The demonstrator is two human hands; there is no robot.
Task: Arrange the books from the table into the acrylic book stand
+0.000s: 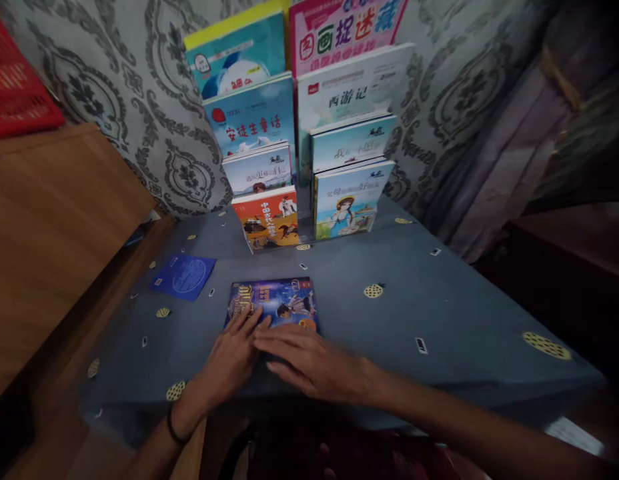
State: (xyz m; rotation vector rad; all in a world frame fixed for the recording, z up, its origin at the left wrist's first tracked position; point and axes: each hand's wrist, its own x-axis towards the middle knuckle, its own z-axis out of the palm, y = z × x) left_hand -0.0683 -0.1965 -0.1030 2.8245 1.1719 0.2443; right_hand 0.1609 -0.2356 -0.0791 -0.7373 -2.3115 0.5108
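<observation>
A blue-purple book (294, 300) with a figure and gold lettering on its cover lies flat near the front edge of the table. My left hand (237, 350) rests on the book's lower left part, fingers stretched out and spread. From the right, my right hand (309, 363) reaches over the book's lower edge, its fingers extended flat and the tips touching or almost touching my left hand. Both hands cover the lower part of the cover. A dark band (173, 427) circles my left wrist.
Two columns of upright books stand at the back, among them an orange book (269, 220) and a light blue book (347, 203). A blue leaflet (184, 277) lies left on the grey patterned tablecloth (389, 333). Wooden furniture (54, 220) stands left, a patterned curtain (184, 160) behind.
</observation>
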